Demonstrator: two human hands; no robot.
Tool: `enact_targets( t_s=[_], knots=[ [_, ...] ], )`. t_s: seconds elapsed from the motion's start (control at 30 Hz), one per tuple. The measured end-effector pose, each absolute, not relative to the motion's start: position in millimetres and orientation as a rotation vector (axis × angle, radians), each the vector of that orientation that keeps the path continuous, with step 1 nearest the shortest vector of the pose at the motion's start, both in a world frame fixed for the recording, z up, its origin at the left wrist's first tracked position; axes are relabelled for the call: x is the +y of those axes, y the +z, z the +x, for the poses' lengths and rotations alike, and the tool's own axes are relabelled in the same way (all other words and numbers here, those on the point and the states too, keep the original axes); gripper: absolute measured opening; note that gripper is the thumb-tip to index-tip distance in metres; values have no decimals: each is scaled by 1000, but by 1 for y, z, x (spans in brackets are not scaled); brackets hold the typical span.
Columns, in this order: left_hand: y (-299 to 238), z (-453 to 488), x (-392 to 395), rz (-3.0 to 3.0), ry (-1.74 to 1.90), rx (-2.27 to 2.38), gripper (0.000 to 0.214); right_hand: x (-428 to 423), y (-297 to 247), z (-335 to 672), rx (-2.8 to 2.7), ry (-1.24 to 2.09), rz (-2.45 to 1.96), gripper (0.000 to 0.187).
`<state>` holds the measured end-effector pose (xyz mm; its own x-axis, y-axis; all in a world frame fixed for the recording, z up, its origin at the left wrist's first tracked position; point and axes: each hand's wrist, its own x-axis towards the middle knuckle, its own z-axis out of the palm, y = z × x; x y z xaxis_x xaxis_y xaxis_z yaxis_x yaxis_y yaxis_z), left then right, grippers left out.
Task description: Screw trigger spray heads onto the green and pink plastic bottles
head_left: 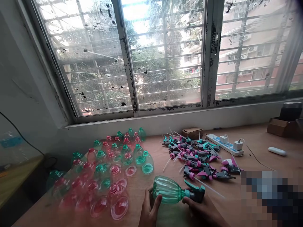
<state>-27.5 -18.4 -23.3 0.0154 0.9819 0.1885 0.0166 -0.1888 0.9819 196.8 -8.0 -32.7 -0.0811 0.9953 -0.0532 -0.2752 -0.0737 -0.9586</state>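
A clear green spray bottle lies on its side in the air above the table, its base to the left. My left hand is closed around the base end, thumb in front. On the bottle's neck sits a black and teal trigger spray head. My right hand grips the spray head from below; part of its fingers is hidden. To the left stand several open pink bottles and green bottles. Beyond my right hand lies a pile of loose trigger spray heads, pink, teal and black, with thin tubes.
A white power strip with plugged-in chargers lies behind the pile, its cable running right. At the back are a flat brown cardboard piece, a white oblong object and a cardboard box. A blurred patch covers the lower right. Windows line the wall.
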Motion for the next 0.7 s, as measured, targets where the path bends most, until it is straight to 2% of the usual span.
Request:
enact_targets(
  t_s=[0.1, 0.2, 0.33, 0.53, 0.7],
  knots=[
    [-19, -28, -18, 1367, 1312, 1100, 45, -9, -29, 198, -1033, 1397, -1012, 50],
    [-22, -28, -16, 1455, 1324, 1067, 53, -9, -22, 200, -1054, 1354, -973, 42],
    [-27, -26, -17, 1512, 1372, 1106, 60, -9, -20, 200, -1042, 1341, -965, 41],
    [-18, -26, -20, 1386, 1343, 1098, 50, -8, -30, 199, -1033, 1341, -964, 46],
    [-19, -32, -15, 1552, 1358, 1146, 45, -5, -28, 201, -1023, 1342, -929, 41]
  ],
)
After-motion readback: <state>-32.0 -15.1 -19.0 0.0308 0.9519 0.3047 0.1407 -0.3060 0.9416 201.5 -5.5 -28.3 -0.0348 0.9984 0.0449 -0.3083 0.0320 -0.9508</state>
